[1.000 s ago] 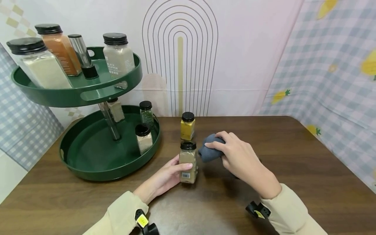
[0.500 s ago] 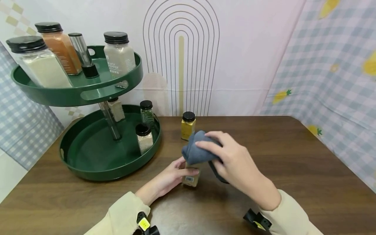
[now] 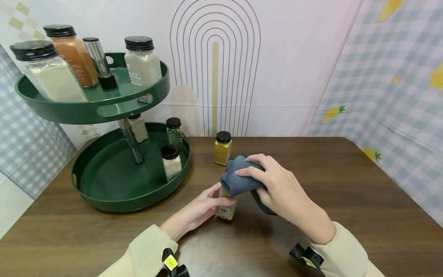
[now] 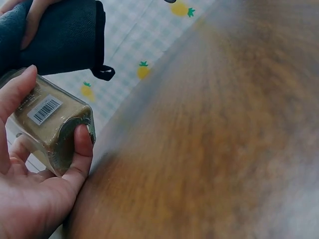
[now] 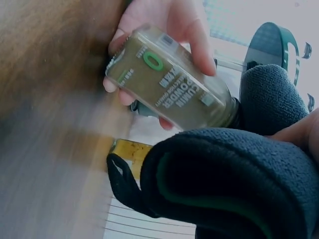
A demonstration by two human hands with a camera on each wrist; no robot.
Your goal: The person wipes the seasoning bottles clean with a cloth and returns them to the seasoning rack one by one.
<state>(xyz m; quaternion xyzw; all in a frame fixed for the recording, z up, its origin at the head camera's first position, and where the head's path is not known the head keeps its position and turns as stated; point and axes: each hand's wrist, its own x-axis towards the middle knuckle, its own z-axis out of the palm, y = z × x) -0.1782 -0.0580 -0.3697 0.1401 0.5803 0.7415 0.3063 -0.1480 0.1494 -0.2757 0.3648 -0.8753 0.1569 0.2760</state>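
Note:
My left hand [image 3: 202, 207] grips a square glass jar [image 5: 172, 82] of brownish powder, labelled cumin powder, above the table. A barcode sticker shows on the jar in the left wrist view, and its little finger [image 4: 82, 149] lies against the jar's base. My right hand [image 3: 277, 184] holds a folded grey-blue cloth [image 3: 240, 176] over the jar's top, hiding the lid in the head view. A dark loop [image 5: 122, 181] hangs from the cloth's edge. Just behind the hands, a jar of yellow spice [image 3: 222, 149] with a black lid stands on the table.
To the left stands a two-tier green stand [image 3: 121, 206]. Its upper tray [image 3: 62, 112] bears large jars and a silver-and-black cylinder [image 3: 100, 63]; small jars, one a white jar [image 3: 172, 165], sit in the lower tray. A patterned backdrop rises behind the brown table [image 3: 328, 173].
My right hand has brought the cloth left onto the top of the cumin jar, then shifted slightly right. The jar has tilted and its lid has become covered.

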